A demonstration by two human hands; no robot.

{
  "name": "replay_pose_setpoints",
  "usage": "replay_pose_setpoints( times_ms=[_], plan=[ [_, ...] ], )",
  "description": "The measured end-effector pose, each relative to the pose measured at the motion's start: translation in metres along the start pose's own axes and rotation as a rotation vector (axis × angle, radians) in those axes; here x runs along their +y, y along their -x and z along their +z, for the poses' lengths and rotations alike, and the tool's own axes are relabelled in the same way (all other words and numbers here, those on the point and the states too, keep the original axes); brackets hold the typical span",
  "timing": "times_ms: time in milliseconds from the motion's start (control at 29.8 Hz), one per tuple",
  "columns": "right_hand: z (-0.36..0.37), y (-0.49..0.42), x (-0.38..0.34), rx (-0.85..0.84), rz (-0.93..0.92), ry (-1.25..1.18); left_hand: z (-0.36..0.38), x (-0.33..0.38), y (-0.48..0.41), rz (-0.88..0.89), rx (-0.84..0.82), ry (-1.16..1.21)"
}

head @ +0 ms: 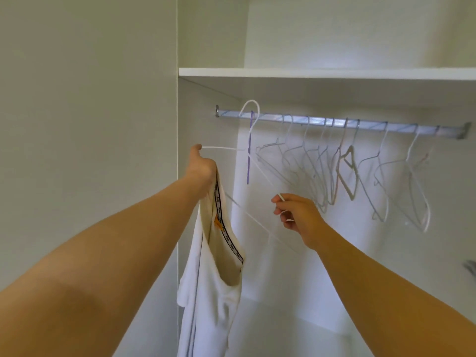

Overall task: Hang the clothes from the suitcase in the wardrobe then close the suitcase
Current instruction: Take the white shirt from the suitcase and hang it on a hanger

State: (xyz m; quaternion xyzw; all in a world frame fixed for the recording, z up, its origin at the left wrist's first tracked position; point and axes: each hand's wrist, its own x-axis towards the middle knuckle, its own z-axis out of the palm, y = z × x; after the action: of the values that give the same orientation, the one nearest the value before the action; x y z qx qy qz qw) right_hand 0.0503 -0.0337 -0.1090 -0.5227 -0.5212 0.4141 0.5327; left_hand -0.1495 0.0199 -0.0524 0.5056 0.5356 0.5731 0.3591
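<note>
Left hand [202,162]: arm stretching up and forward, fingers curling round neckline of white garment [206,292] and left tip of white hanger [224,148].
Right hand [296,215]: reaching lower, thumb and forefinger pinching hanger's opposite corner.
Hanger: thin coated wire, hook arching over ribbed metal rail [322,122] inside wardrobe [206,112].
Garment: soft fabric, printed tape lining collar, orange tag, draping limp below left hand.
Pale wire hangers [347,161]: dangling along rail.
Flat white shelf [309,72]: sitting above.
</note>
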Motion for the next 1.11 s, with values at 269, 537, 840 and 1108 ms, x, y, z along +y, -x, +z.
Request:
replay_pose_setpoints(
  times_ms=[269, 537, 840, 1108],
  plan=[
    [-0.022, 0.061, 0.002, -0.181, 0.0, 0.254, -0.009, 0.012, 0.063, -0.003, -0.123, -0.268],
    [0.007, 0.071, -0.022, -0.206, 0.04, 0.313, -0.01, 0.019, 0.092, 0.028, -0.193, -0.432],
    [0.074, 0.073, -0.05, -0.086, -0.034, 0.208, -0.043, 0.03, 0.114, -0.026, -0.038, -0.362],
    [0.085, 0.068, -0.032, -0.044, 0.049, 0.017, -0.105, 0.022, 0.102, -0.232, 0.202, -0.187]
  ],
)
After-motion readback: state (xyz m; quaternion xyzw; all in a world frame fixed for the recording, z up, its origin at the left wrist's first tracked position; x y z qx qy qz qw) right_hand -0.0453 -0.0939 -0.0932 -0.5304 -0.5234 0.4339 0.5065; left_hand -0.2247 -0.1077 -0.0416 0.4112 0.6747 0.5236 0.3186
